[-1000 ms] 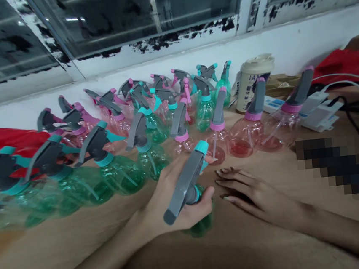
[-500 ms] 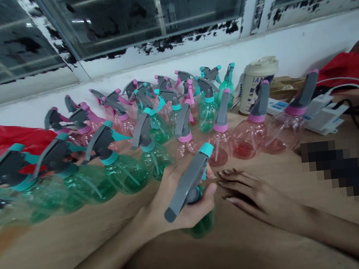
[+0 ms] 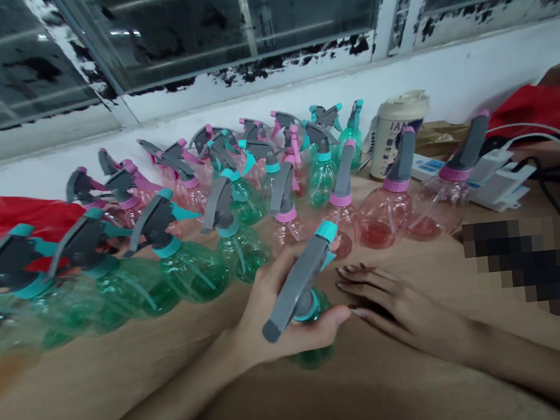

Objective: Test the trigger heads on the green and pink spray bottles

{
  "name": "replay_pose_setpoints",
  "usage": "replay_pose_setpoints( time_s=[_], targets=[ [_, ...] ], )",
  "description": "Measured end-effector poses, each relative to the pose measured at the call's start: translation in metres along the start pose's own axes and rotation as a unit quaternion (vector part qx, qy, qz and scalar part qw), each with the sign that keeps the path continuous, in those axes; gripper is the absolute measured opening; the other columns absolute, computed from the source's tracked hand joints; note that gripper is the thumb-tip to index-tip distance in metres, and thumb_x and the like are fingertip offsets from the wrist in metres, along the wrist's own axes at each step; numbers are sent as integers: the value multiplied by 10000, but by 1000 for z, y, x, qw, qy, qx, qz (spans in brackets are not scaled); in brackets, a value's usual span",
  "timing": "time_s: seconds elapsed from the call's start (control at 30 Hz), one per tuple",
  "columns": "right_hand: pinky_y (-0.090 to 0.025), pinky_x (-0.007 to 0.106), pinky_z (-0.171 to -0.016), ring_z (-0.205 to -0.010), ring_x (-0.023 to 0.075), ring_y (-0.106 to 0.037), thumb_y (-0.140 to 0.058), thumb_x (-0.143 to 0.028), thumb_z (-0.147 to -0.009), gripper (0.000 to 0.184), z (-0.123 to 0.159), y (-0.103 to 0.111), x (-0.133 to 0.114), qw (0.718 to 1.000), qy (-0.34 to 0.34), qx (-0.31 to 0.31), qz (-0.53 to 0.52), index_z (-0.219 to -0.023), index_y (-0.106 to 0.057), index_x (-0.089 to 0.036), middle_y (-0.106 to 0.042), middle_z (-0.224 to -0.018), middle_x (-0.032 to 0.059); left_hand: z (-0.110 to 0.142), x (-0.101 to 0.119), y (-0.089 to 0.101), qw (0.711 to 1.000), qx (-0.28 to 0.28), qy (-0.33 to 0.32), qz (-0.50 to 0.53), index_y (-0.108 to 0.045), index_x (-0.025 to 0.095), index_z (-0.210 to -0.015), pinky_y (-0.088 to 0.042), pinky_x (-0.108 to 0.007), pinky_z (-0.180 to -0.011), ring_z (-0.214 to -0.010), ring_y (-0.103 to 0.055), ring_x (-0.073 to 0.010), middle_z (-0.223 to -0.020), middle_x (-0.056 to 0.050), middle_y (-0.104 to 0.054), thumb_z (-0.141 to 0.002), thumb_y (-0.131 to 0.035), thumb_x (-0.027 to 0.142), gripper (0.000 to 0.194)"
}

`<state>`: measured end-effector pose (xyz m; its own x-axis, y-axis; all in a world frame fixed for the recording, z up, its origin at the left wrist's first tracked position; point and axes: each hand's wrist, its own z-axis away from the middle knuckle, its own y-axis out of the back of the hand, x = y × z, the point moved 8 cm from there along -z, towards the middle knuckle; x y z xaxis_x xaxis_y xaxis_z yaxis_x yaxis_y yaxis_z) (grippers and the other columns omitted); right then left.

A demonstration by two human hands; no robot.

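Note:
My left hand (image 3: 270, 310) is wrapped round a green spray bottle (image 3: 318, 355) with a grey and turquoise trigger head, low at the middle of the table. Its thumb stretches out to the right, past the bottle's turquoise collar. My right hand (image 3: 402, 300) lies palm down on the wooden table (image 3: 390, 384), fingers apart and holding nothing, its fingertips close to the left thumb. Just beyond the hands stand a green spray bottle (image 3: 242, 253) and a pink spray bottle (image 3: 382, 216), part of a row of several in both colours.
More spray bottles (image 3: 324, 182) crowd toward the white wall (image 3: 445, 75) under the windows. A coffee cup (image 3: 396, 136), white adapters with cables (image 3: 499, 179) and red plastic (image 3: 542, 109) are at the right. Another red plastic sheet (image 3: 23, 218) lies at the left.
The left thumb has straightened out from the bottle's neck, so the turquoise collar shows more. The bottle's head has shifted slightly right. My right hand rests in about the same place.

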<state>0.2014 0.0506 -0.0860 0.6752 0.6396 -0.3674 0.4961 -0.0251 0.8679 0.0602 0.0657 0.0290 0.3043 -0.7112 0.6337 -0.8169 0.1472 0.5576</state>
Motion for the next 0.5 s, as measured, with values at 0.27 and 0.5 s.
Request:
replay_pose_setpoints(
  time_s=[0.27, 0.5],
  targets=[
    [-399, 464, -1031, -1242, 225, -456, -462, -306, -910, 401, 0, -1, 0, 1000, 3, -3, 4, -1299, -472, -214, -557, -1290, 77, 4, -7, -3, 1000, -5, 5, -16, -449, 256, -1171, -560, -370, -734, -810, -657, -226, -997, -48, -647, -653, -681, 265, 568],
    [-365, 456, -1058, -1264, 212, -426, -450, -305, -917, 384, -1, -3, -1, 999, 10, -23, 24, -1285, -484, -199, -540, -1310, 72, 5, -9, -3, 994, -74, 8, -83, -330, 245, -1301, -462, -459, -958, -1135, -532, -302, -1262, -120, -511, -632, -732, 348, 787]
  ],
)
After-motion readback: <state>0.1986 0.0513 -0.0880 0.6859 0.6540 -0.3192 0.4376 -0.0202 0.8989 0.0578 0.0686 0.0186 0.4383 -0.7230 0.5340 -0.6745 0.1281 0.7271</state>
